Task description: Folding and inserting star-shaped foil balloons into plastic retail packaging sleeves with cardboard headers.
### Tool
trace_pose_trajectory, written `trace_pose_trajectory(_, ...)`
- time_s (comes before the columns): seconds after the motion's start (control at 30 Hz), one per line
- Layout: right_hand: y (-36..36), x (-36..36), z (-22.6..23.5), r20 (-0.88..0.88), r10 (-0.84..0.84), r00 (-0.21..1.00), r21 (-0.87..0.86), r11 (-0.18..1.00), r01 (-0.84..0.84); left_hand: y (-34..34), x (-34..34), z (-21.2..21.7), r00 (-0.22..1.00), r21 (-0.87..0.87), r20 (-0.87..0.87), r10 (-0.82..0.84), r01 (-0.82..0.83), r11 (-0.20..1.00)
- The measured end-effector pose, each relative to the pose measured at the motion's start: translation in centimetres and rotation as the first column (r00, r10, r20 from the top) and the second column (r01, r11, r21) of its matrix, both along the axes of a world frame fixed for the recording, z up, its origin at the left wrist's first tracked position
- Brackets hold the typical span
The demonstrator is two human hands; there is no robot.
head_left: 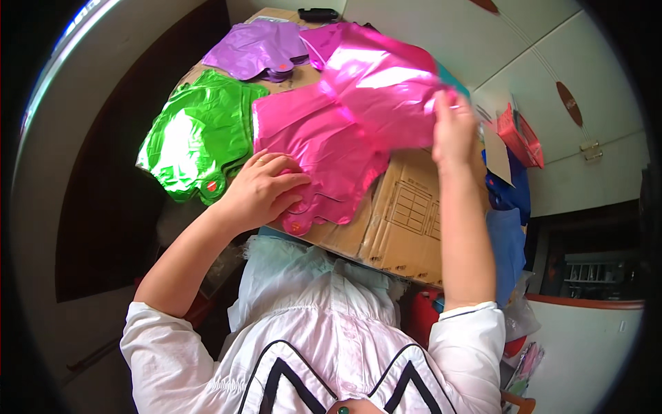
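Observation:
Flat, shiny pink foil balloons (310,131) lie in a stack on the cardboard. My left hand (267,183) is on the near-left edge of this stack, its curled fingers pressed together on the foil beside a small round tab. To the right, my right hand (455,131) pinches the edge of a lifted pink foil balloon (386,79), which spreads leftward above the stack. The fingertips of the right hand are slightly smeared by motion. Left of the stack is a pile of green foil balloons (200,131); farther back lies a pile of purple ones (252,50).
The balloons rest on a large brown cardboard box (407,214). A black object (318,14) sits at its far edge. To the right are a pink plastic basket (518,136) and blue sheets (505,241), with white cabinet doors (538,41) behind.

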State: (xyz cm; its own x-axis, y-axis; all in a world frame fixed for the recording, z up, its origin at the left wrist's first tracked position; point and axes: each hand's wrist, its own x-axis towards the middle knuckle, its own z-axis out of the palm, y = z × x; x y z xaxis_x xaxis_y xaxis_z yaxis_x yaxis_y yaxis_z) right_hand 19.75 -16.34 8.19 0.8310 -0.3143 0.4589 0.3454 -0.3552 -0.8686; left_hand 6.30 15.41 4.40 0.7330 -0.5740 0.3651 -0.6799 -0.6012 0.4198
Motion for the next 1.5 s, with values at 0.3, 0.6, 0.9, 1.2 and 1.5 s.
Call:
trace_pose_trajectory(0.3, -6.2, -13.7, 7.2, 0.071, 0.272, 0.96, -0.581, 0.794, -0.182, -0.4, 0.0, 1.0, 0.994, 0.068, -0.086, 0.072, -0.066, 0.996)
trace_pose_trajectory(0.6, -5.7, -21.3, -3.1, -0.127, 0.325, 0.937, -0.872, 0.414, -0.261, -1.2, 0.5, 1.5, 0.996, 0.044, -0.059, 0.063, -0.06, 0.997)
trace_pose_trajectory(0.9, -5.0, -20.6, -3.7, -0.124, 0.295, 0.947, -0.715, 0.636, -0.292, 0.0, 0.2, 1.6, 0.999, -0.028, 0.01, 0.045, -0.045, 0.999)
trace_pose_trajectory(1.2, -4.6, -20.6, -3.8, -0.237, 0.287, 0.928, -0.714, 0.597, -0.366, 11.0, -4.1, 2.7, 0.901, -0.049, 0.077, 0.427, -0.425, 0.904)
trace_pose_trajectory(1.5, -4.6, -18.5, -1.2, -0.343, 0.426, 0.837, -0.756, 0.404, -0.515, 11.6, -5.7, 0.0, 0.903, 0.139, 0.241, 0.355, -0.394, 0.908)
